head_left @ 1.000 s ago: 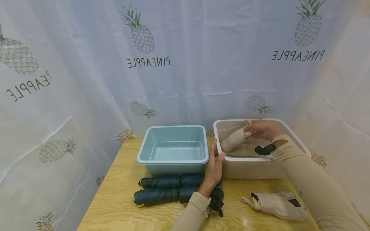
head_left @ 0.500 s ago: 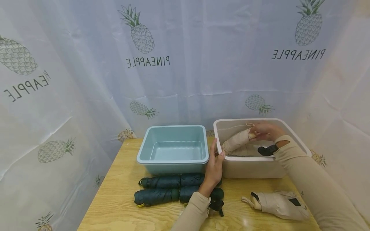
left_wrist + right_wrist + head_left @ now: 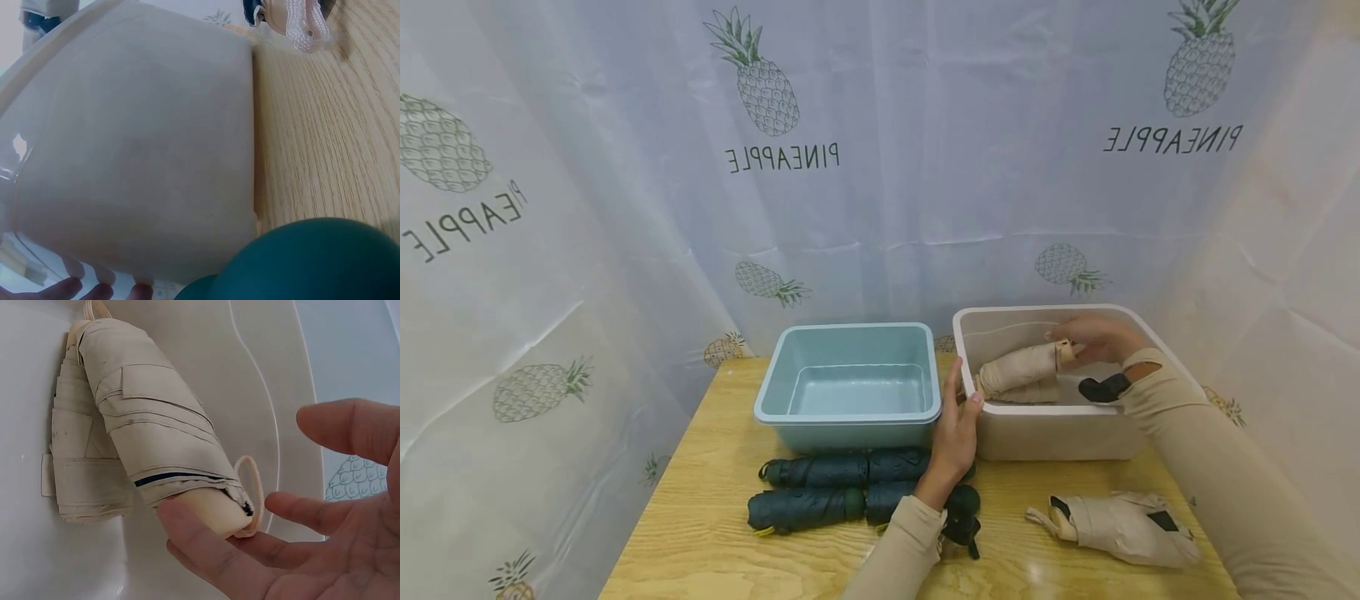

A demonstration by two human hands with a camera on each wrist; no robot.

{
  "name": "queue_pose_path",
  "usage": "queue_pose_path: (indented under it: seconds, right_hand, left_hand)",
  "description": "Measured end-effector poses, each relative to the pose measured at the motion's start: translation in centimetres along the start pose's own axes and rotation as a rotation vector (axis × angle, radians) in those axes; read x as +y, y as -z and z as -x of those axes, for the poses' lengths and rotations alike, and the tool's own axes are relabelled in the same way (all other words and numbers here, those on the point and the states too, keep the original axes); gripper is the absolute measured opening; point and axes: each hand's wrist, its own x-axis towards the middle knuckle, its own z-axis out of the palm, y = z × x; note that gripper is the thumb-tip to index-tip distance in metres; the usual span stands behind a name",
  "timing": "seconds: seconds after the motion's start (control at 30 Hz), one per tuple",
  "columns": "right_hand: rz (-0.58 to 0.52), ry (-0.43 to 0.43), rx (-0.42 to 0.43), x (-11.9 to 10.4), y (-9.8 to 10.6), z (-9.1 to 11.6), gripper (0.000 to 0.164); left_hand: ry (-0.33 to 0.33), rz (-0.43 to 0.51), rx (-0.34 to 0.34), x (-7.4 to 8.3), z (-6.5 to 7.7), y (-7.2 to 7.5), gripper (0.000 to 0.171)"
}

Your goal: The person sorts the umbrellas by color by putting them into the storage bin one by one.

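My right hand [image 3: 1099,336] is inside the beige bin [image 3: 1052,437]. In the right wrist view its fingertips touch the pale handle end [image 3: 212,512] of a folded beige umbrella [image 3: 159,419], while the thumb stands apart. That umbrella lies slanted, partly over a second beige umbrella [image 3: 87,450] on the bin floor. My left hand [image 3: 953,442] rests against the bin's front left corner, its fingers [image 3: 100,291] along the side wall and the thumb at the rim. Beneath the left forearm lie folded dark umbrellas [image 3: 816,471], partly hidden by it.
A light blue bin [image 3: 857,429] stands left of the beige one, holding nothing visible. Another beige umbrella [image 3: 1123,529] lies on the wooden table [image 3: 700,533] at the front right. A pineapple-print curtain [image 3: 895,167] hangs close behind and at both sides.
The beige umbrella under my right hand has sunk lower in the bin, and the hand's fingers have loosened from its end, moving slightly right. My left hand has stayed in place.
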Motion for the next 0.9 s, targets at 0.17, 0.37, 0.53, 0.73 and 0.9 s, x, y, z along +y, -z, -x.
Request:
queue_pose_path:
  seconds: [0.17, 0.37, 0.53, 0.73, 0.9]
  right_hand:
    - [0.021, 0.025, -0.026, 0.4, 0.1, 0.1, 0.063]
    - [0.073, 0.043, -0.074, 0.6, 0.9, 0.8, 0.066]
    - [0.066, 0.087, -0.012, 0.1, 1.5, 1.4, 0.065]
    - [0.042, 0.173, 0.061, -0.5, 1.5, 2.6, 0.065]
    - [0.118, 0.277, 0.196, -0.6, 1.2, 4.4, 0.058]
  left_hand:
    - [0.002, -0.005, -0.006, 0.0, 0.0, 0.0, 0.061]
    - [0.006, -0.006, -0.016, -0.1, 0.1, -0.1, 0.061]
    - [0.003, -0.002, -0.018, -0.2, 0.1, 0.0, 0.061]
    - [0.003, -0.003, -0.015, -0.1, 0.1, 0.0, 0.061]
    - [0.009, -0.005, -0.015, -0.1, 0.2, 0.0, 0.061]
